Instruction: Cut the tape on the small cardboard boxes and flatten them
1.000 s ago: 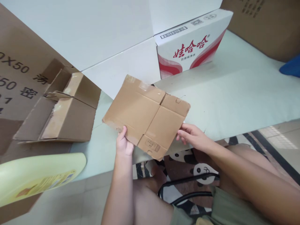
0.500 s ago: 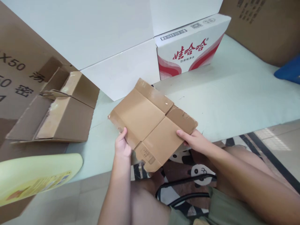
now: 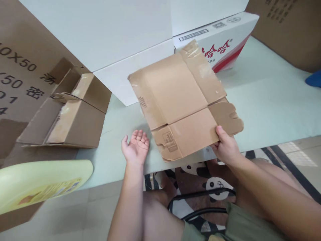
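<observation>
A flattened cardboard box (image 3: 175, 90) with creased panels and torn, taped flaps is held up, tilted, above the pale green tabletop. My right hand (image 3: 227, 145) grips its lower right edge, thumb on top and fingers beneath. Palm up, my left hand (image 3: 136, 147) has its fingers extended and holds nothing. It is just left of the cardboard's lower corner, apart from it. Behind the cardboard, a white box with red lettering (image 3: 240, 43) is partly covered.
On the left stand a folded brown carton (image 3: 80, 124) and a yellow-green bottle (image 3: 45, 184). Large white panels (image 3: 112, 30) rise at the back. A big brown carton (image 3: 288, 36) and a blue object (image 3: 313, 79) are on the right. The pale green table (image 3: 273, 110) ends above my legs.
My left hand has let go of the cardboard and turned palm up. My right hand has raised the cardboard up and to the right, so it now covers part of the white box.
</observation>
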A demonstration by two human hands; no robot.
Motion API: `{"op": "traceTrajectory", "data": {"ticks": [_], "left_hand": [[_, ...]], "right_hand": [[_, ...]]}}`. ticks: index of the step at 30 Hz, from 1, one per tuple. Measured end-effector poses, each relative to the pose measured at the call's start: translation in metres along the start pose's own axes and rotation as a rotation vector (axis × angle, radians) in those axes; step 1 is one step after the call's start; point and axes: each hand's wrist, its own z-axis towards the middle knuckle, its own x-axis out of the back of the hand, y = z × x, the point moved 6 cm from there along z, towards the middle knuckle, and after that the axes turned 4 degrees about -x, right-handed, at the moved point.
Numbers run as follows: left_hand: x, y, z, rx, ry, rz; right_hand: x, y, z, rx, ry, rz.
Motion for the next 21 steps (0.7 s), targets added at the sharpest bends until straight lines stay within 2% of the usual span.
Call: {"op": "traceTrajectory", "data": {"ticks": [3,5,9,13,17,19,21], "left_hand": [[-0.016,-0.014,-0.013,0.073,-0.177,0.201],[-0.019,-0.024,-0.019,0.103,-0.209,0.342],[-0.014,-0.025,-0.021,0.020,-0.064,0.554],[-0.010,-0.017,-0.017,0.012,0.014,0.561],[-0.006,-0.004,-0.013,-0.013,0.019,0.532],[-0.003,0.001,-0.013,-0.023,0.010,0.514],[-0.002,0.004,-0.014,-0.022,-0.008,0.513]], "right_hand": [[-0.010,0.006,-0.006,-0.028,-0.106,-0.135],[-0.017,0.008,-0.011,-0.032,-0.179,-0.309],[-0.024,0.001,-0.016,0.035,-0.324,-0.517],[-0.023,-0.014,-0.012,0.133,-0.352,-0.480],[-0.018,-0.014,-0.002,0.059,-0.262,-0.317],[-0.021,-0.009,-0.001,0.005,-0.293,-0.289],[-0.026,-0.001,-0.003,-0.090,-0.391,-0.303]]}}
